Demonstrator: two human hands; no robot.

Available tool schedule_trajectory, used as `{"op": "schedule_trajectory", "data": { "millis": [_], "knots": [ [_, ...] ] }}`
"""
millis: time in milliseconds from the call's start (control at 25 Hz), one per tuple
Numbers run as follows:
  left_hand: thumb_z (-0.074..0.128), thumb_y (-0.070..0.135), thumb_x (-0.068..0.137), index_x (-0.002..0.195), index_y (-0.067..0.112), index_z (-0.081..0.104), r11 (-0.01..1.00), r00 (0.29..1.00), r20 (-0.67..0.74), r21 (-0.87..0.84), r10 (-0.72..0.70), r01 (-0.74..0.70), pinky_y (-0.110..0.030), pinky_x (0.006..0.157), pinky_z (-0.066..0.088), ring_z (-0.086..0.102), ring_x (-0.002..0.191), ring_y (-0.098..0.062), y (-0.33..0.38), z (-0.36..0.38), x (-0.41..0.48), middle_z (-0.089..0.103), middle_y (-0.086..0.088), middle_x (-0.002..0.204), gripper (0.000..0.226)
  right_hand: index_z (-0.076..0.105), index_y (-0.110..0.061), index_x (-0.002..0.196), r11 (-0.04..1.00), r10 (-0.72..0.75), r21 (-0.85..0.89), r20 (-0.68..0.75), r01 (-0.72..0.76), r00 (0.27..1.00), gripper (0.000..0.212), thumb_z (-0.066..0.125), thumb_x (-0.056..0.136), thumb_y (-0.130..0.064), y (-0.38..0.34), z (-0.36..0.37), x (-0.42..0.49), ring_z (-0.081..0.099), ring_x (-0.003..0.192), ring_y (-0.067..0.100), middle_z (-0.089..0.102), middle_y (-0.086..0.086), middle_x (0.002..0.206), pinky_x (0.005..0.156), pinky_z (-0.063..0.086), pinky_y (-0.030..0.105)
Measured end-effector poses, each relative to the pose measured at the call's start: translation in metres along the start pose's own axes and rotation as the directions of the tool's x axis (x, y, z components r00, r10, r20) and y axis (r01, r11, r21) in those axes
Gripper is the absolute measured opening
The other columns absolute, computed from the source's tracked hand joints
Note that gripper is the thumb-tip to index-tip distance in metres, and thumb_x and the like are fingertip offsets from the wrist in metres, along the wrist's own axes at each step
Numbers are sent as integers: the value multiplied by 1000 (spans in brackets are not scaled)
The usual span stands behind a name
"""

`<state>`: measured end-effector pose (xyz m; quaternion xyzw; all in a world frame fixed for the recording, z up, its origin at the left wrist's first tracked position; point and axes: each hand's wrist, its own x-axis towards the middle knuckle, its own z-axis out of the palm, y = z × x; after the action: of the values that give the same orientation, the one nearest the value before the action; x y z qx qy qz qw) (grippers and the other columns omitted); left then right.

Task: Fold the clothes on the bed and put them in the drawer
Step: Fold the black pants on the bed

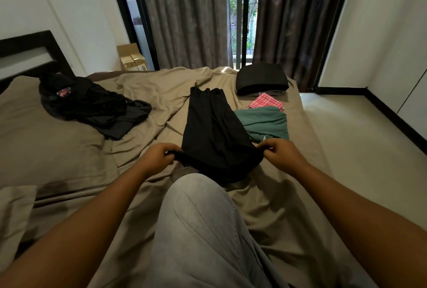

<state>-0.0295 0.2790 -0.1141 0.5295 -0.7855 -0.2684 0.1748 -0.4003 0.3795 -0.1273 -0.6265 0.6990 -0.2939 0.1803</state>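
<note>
Left hand (159,156) and right hand (280,152) pinch near corners of limp, light black cloth garment (212,130) on tan-sheeted bed (143,93); hem corners likely best hold.

My left hand (159,156) sits just left of the frame's centre, knuckles up, its fingers curled and pinching the near left corner of the black garment (215,130). My right hand (280,153) mirrors it just right of centre and pinches the other near corner. Both forearms come in bare from the lower corners of the frame and converge toward the middle. Between them my knee (196,218), bent and in pale grey trousers, rises from the bottom edge.
</note>
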Motion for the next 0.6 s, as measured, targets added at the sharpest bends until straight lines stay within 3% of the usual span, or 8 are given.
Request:
{"op": "schedule_trajectory", "data": {
  "millis": [80,160,240,400,520,600],
  "knots": [
    [59,-3,92,106,32,73,1000,999,-48,-30,9,-10,-31,93,55,67,99,-9,6,-6,2,72,8,108,40,72,-19,125,1000,-8,-2,2,8,1000,45,59,88,3,-4,-4,4,66,105,19,71,4,119,91,50,26],
    [61,-7,89,117,25,73,989,998,-32,135,59,-55,-25,92,50,64,106,-11,10,-8,-1,69,5,116,43,67,-22,132,976,-73,-202,63,85,995,55,59,87,9,-1,-4,3,62,113,24,65,4,127,97,50,30],
    [60,-2,93,126,24,69,911,994,10,399,110,-105,-25,95,48,63,112,-16,6,-3,-1,67,2,124,43,68,-25,131,879,-129,-443,134,176,983,48,61,92,2,8,0,-1,59,112,23,61,3,127,96,48,30],
    [58,18,99,131,29,65,817,987,157,572,-27,-69,-23,91,47,63,109,-16,-4,5,-14,66,2,126,34,71,-23,125,774,-92,-584,279,245,956,30,60,98,-13,9,5,-14,60,108,19,62,3,124,91,48,27],
    [59,13,98,121,29,70,846,943,332,513,-38,-146,-20,85,43,64,102,-12,1,-9,-26,69,5,118,29,74,-26,115,835,4,-506,397,215,918,22,60,99,-19,-2,-12,-19,64,99,21,69,1,111,88,52,31],
    [59,9,95,106,30,72,936,888,448,345,-99,-70,-27,85,53,67,96,-15,10,-32,-24,72,1,108,26,72,-32,98,897,49,-408,470,169,881,10,64,96,-27,-10,-34,-15,64,89,18,70,-1,97,80,51,30]
  ]
}}
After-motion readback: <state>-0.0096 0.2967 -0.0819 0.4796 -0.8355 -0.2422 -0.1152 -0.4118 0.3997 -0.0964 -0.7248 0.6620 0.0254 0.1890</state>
